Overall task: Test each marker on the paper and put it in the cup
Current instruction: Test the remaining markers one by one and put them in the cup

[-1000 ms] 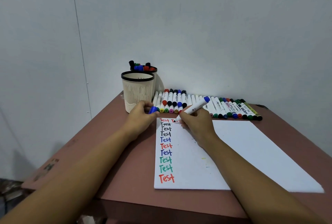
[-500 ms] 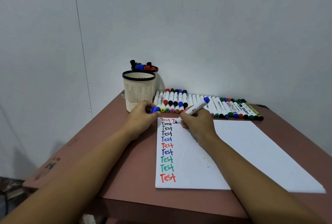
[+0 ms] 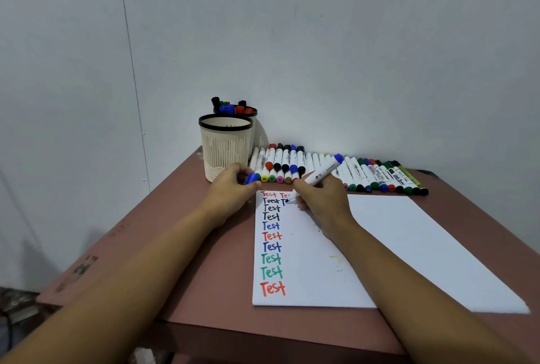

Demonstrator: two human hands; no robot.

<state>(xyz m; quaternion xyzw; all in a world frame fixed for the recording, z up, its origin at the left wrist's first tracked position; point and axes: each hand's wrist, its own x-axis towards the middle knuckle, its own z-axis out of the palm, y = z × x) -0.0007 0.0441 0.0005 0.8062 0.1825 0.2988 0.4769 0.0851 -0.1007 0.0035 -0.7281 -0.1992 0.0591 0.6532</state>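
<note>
Over the paper (image 3: 409, 247), right hand (image 3: 324, 200) around a tilted marker (image 3: 324, 172).

Two bare forearms reach forward; the left hand (image 3: 233, 190) pinches a blue cap (image 3: 252, 179), the right hand (image 3: 325, 201) grips a marker (image 3: 323, 172) in writing pose.

White paper (image 3: 409, 235) bearing red, black, blue, green words; cream black-rimmed cup (image 3: 225, 147); reddish-brown table (image 3: 187, 235); blue-ended white marker (image 3: 323, 172).

Dim, even indoor light; soft shadows; wide-angle edge distortion; slight softness.
</note>
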